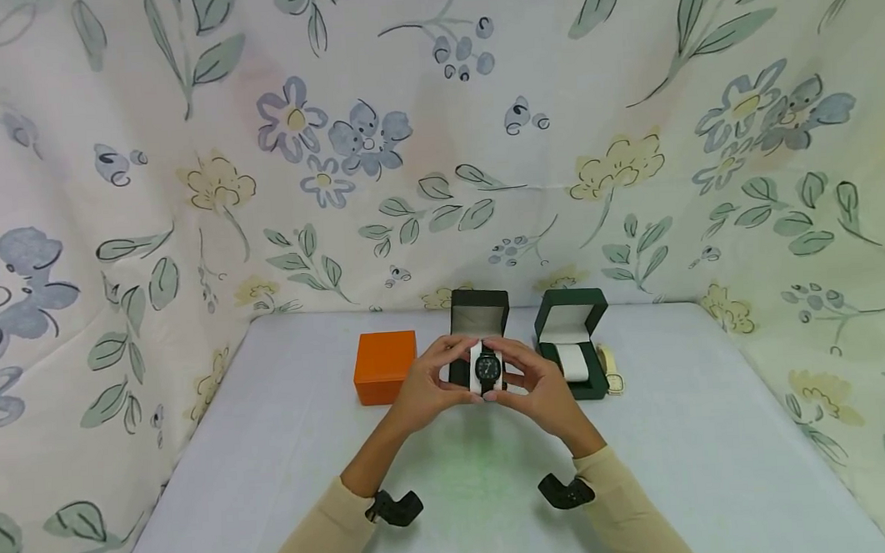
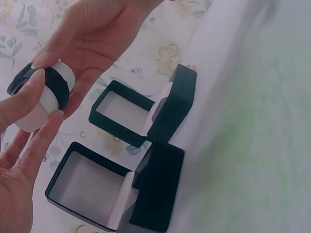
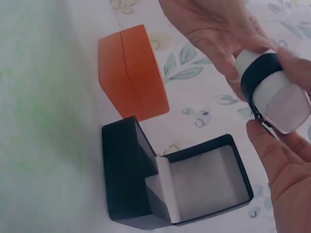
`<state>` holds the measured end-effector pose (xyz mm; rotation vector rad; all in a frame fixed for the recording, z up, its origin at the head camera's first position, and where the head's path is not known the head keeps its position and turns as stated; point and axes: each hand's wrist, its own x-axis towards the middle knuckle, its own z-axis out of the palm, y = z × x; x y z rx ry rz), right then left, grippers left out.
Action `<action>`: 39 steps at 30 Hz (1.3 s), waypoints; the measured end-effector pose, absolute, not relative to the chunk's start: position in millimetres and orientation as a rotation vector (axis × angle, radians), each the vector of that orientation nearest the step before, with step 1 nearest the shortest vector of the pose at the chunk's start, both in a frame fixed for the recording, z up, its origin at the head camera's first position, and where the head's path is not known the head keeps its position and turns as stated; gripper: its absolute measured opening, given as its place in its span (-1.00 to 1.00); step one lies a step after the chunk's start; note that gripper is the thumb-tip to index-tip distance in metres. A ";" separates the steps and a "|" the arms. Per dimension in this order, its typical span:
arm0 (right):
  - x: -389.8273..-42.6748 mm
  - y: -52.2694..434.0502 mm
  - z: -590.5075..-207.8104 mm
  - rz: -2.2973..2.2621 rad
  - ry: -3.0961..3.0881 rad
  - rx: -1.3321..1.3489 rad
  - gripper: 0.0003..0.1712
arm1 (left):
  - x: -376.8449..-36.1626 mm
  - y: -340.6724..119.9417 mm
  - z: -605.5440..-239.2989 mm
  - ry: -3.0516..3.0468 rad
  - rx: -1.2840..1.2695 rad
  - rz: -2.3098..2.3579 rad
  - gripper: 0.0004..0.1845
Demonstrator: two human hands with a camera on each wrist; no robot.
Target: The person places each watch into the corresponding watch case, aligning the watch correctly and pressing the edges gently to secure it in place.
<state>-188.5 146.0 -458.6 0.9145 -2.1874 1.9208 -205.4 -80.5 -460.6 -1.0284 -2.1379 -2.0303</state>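
Both hands hold a white cushion (image 1: 475, 365) with a black watch (image 1: 488, 368) strapped round it, just above the table in front of an open black box (image 1: 479, 315). My left hand (image 1: 448, 376) pinches the cushion's left end, and my right hand (image 1: 526, 374) holds its right end. In the left wrist view the left hand (image 2: 30, 99) and right hand (image 2: 82, 48) grip the cushion (image 2: 41, 104) by the black strap (image 2: 57, 82). The right wrist view shows the right hand (image 3: 277, 145), the left hand (image 3: 218, 39) and the strap (image 3: 260, 73) over the empty black box (image 3: 146, 179).
A closed orange box (image 1: 385, 365) stands left of the black box. To the right is an open green box (image 1: 571, 324) holding a white cushion (image 1: 573, 361), with a pale watch (image 1: 610, 374) lying beside it. Floral cloth (image 1: 435, 143) walls in the grey table (image 1: 272, 469).
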 end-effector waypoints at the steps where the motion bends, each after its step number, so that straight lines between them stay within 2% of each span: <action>1: -188.6 146.3 -458.7 1.898 -2.215 0.917 -0.14 | -206.7 -81.2 -462.4 -2.135 -1.035 -2.037 -0.15; 5: -189.5 147.0 -458.4 1.838 -2.280 0.932 -0.05 | -210.1 -83.9 -464.7 -2.131 -1.061 -2.036 -0.16; 12: -188.9 146.6 -453.9 1.827 -2.277 0.942 -0.04 | -210.2 -83.4 -461.0 -2.133 -1.043 -2.054 -0.16; 21: -177.3 142.1 -428.7 1.620 -2.307 0.940 0.02 | -216.3 -84.6 -460.4 -2.178 -0.989 -2.027 -0.15; 29: -204.7 149.2 -451.0 1.523 -2.312 0.908 0.06 | -229.9 -85.3 -459.3 -2.212 -0.998 -1.940 -0.17; 39: -220.6 151.6 -449.5 1.505 -2.352 0.890 0.02 | -243.0 -84.3 -452.2 -2.313 -0.953 -1.839 -0.15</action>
